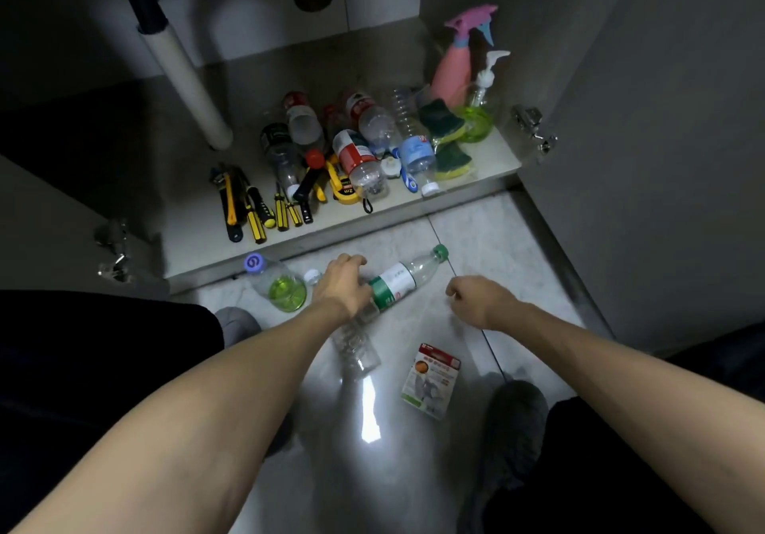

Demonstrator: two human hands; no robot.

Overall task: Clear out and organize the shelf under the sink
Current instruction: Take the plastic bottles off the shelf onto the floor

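Fingers of left hand (345, 283): curled downward, resting on floor (488, 227) against green-labelled bottle (403, 281); grip on it not determinable. Left forearm extended far and rightward from near-left corner. Fingers of right hand (476, 299): curled loosely into palm, holding nothing, hovering above floor just right of same bottle. Right forearm extended from near-right corner.

On floor, near shelf edge: green-labelled bottle lying on side, green cap pointing far-right; clear bottle (358, 343) lying partly under left wrist; purple-capped bottle (275, 283) with green liquid, left of left hand; small white cap (312, 275) beside it; small carton (430, 378) nearer, between both arms.

On shelf (198, 244): yellow-and-black hand tools (256, 208) at left; heap of empty plastic bottles (364, 140) at centre; green-and-yellow sponges (447, 140), pink spray bottle (459, 66) and green pump dispenser (480, 115) at far right. White pipe (186, 82) standing at far left.
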